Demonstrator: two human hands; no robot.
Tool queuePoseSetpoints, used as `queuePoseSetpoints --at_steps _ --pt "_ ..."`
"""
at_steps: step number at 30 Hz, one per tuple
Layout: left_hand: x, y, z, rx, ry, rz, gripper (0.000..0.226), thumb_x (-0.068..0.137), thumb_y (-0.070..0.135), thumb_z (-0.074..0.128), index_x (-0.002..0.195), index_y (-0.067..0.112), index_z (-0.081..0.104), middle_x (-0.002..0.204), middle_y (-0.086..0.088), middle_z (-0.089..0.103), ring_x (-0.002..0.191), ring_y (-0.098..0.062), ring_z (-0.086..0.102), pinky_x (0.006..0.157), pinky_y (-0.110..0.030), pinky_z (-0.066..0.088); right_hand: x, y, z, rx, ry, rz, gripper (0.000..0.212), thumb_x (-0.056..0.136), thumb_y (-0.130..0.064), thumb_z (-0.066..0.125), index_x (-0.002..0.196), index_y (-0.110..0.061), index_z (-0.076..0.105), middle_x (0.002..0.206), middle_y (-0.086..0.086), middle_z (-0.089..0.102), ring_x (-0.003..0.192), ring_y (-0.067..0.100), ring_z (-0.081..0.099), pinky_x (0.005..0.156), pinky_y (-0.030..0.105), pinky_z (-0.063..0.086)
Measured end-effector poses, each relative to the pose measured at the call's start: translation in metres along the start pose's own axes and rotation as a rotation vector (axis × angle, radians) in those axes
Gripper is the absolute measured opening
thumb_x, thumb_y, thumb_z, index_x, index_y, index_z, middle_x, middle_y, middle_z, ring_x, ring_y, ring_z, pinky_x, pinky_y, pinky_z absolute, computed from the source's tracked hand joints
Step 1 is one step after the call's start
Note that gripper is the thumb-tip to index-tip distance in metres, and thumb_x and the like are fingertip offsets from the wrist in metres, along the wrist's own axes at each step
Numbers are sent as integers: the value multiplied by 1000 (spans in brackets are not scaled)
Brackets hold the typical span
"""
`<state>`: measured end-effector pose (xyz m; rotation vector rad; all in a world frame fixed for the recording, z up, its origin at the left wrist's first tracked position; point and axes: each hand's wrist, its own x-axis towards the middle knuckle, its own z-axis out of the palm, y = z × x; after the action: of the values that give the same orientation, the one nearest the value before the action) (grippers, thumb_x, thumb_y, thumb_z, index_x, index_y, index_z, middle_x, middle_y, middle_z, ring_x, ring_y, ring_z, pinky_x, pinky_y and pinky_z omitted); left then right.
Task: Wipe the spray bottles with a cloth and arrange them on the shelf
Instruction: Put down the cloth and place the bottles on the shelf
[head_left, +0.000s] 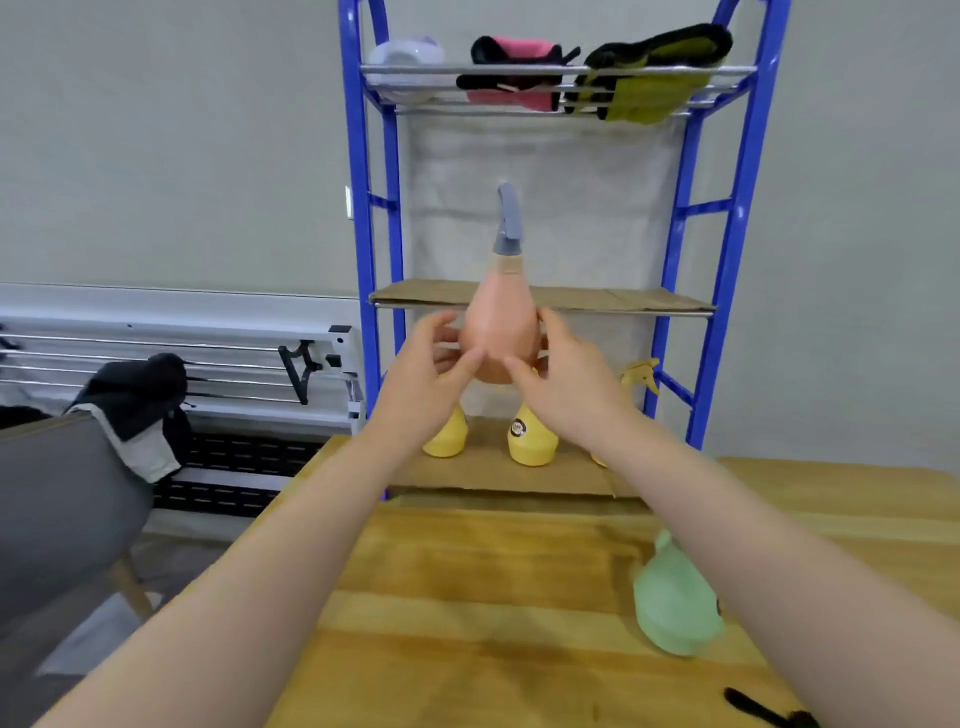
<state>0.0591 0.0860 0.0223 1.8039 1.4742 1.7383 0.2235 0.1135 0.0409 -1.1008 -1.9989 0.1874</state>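
Peach-pink pear-shaped plastic spray bottle (501, 322) with a grey trigger head sits upright between your two hands, raised in front of the blue metal shelf rack (727, 249), its body level with the front edge of the cardboard-lined middle shelf (623, 300). Your left hand (431, 369) wraps its fingers and thumb round the bottle's left side; your right hand (563, 379) holds the right side the same way, so each grip is grasping the bottle. On the cardboard-covered bottom shelf (488, 470) stand two yellow pear-shaped spray bottles (532, 441), partly hidden by your hands, and a third yellow bottle (641, 375) shows near the shelf's right edge behind your right forearm. A pale green plastic spray bottle (675, 603) lies on the wooden tabletop (467, 597) towards its right edge, just beside your right arm. On the wire top shelf (561, 70) rest a whitish object, a pink-and-black cloth item (514, 67) and an olive-and-black one (654, 73).
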Motion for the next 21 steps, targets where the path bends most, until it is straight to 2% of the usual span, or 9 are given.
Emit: queuePoseSetpoints --at_steps 4,7,12,14,17,21 --pt "52 13 -22 84 78 33 38 93 30 63 126 17 48 112 11 58 97 -3 62 84 -19 51 65 -26 -4 -13 16 -43 59 93 -33 61 142 -12 37 128 11 60 112 31 59 91 37 48" --pt "83 11 -29 214 104 33 39 95 34 60 127 16 48 113 10 56 99 -9 60 84 -28 49 104 -35 0 -34 -12 -22 56 93 -35 61 139 -10 39 127 13 60 115 32 58 87 33 44" --pt "122 0 -34 313 35 -9 43 97 23 54 138 16 43 131 5 53 103 -11 59 86 -29 47 156 -33 21 -23 -65 48 51 94 -36 57 134 -9 43 133 12 58 120 31 56 85 31 43" --pt "134 -8 -34 370 9 -18 44 94 18 52 137 16 45 136 -1 50 102 -15 62 82 -28 48 171 -29 33 -25 -82 73 47 94 -35 56 130 -8 45 131 13 59 118 32 57 82 32 43" --pt "147 -21 -32 414 -5 -37 42 90 18 48 133 16 51 131 -3 54 97 -17 61 74 -25 44 189 -22 49 -29 -109 97 44 93 -32 56 127 -6 45 128 15 59 114 33 58 76 29 39" --pt "158 -28 -26 457 -9 -45 47 94 15 47 141 15 43 122 -4 57 95 -15 53 65 -23 41 209 -11 63 -17 -132 115 46 93 -32 55 128 -5 45 128 15 59 113 32 59 75 29 39"
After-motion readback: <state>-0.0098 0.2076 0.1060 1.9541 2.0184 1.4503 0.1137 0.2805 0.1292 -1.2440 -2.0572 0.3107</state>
